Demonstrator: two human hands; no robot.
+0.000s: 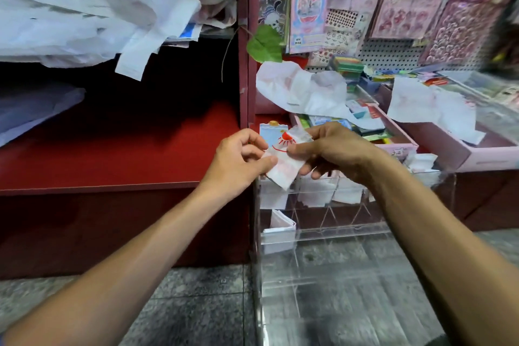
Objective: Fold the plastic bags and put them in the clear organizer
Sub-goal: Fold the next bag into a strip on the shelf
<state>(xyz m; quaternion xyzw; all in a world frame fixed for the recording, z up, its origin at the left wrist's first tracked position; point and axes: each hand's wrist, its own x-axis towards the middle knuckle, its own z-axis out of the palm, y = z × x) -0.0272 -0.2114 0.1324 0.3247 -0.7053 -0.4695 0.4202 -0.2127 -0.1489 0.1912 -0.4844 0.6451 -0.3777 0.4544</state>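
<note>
Both my hands hold one small folded plastic bag (283,161), white with a red print, just above the top row of the clear organizer (323,230). My left hand (238,157) pinches its left edge between thumb and fingers. My right hand (328,149) pinches its upper right part. Several folded white bags (345,191) sit in the organizer's top compartments, and one folded bag (280,229) lies in a lower left compartment. A heap of loose white bags (92,17) fills the red shelf at upper left.
A red shelf unit (118,146) stands to the left, its middle board bare. Two loose bags (306,90) (429,107) lie over pink trays (471,154) of small goods behind the organizer. A pegboard (393,50) holds sticker packs. Grey stone floor (196,298) below.
</note>
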